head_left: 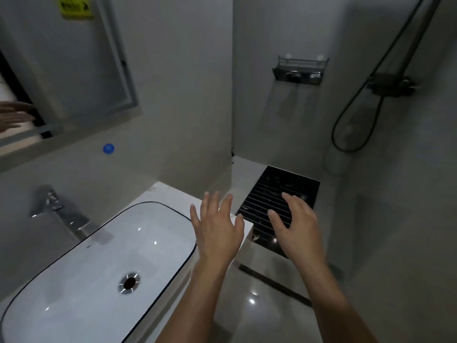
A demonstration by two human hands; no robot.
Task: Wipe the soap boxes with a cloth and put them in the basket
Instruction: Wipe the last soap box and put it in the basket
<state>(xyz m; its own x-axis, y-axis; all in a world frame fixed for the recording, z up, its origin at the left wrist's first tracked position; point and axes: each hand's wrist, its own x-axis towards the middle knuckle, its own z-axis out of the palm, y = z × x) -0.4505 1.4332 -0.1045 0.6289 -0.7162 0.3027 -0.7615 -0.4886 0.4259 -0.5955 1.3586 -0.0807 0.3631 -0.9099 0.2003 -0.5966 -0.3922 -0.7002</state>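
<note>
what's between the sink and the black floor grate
In the head view, the left hand hovers over that stretch, above the white counter edge beside the sink; the grate lies beyond.

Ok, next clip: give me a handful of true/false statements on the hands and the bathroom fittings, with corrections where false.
1. Both hands are empty, fingers spread. True: the left hand and right hand hold nothing.
2. The left hand holds a cloth. False: no cloth is in view.
3. A wire rack is fixed to the far wall. True.
4. The basin is full of water. False: it looks empty, its drain uncovered.
5. The tap stands at the right of the basin. False: it stands at its left.
6. A dark floor grate lies beyond the hands. True.
</note>
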